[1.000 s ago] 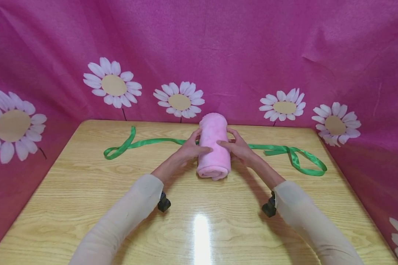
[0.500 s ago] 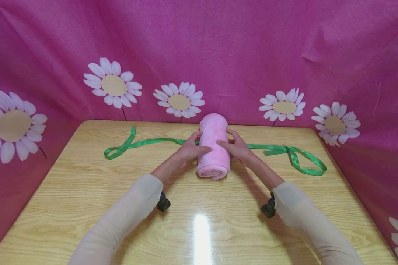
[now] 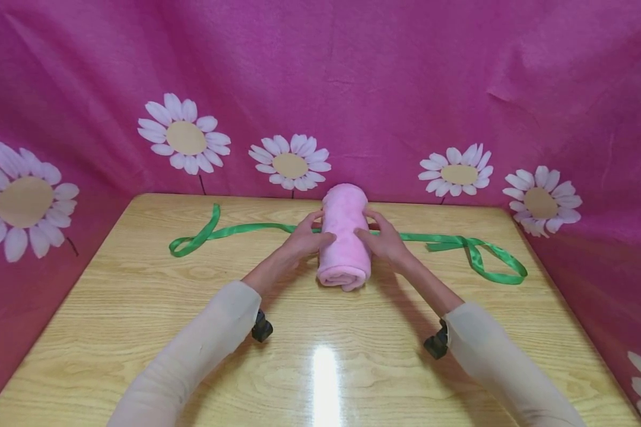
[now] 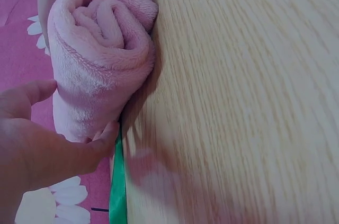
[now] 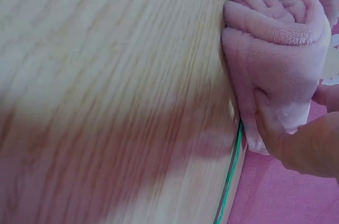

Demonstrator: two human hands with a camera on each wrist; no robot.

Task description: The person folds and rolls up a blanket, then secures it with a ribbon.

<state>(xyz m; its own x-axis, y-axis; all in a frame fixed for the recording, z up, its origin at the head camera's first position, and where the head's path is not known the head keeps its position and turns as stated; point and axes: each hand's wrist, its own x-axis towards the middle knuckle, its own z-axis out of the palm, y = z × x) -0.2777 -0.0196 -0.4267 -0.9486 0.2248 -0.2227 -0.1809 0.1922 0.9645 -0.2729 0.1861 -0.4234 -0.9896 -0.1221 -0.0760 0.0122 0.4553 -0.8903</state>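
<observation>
A rolled pink plush towel [image 3: 345,237] lies lengthwise near the back of the table, its spiral end [image 4: 108,25] facing the person. A green ribbon [image 3: 251,226] runs crosswise beneath it and comes out on both sides. My left hand [image 3: 303,240] holds the roll's left side, thumb tip on its flank and fingers low by the ribbon. On the opposite side, my right hand [image 3: 387,240] grips the roll, and one finger [image 5: 270,128] presses into the plush in the right wrist view. The ribbon's middle stretch is hidden under the roll.
The wooden table [image 3: 192,332] carries the ribbon's looped left end [image 3: 184,245] and looped right end [image 3: 504,276]. A magenta curtain [image 3: 374,89] with printed daisies stands close behind and at both sides.
Both thumbs have slid outward from the top of the towel roll toward its sides. My right forearm has shifted slightly right. The roll and ribbon stay almost where they were.
</observation>
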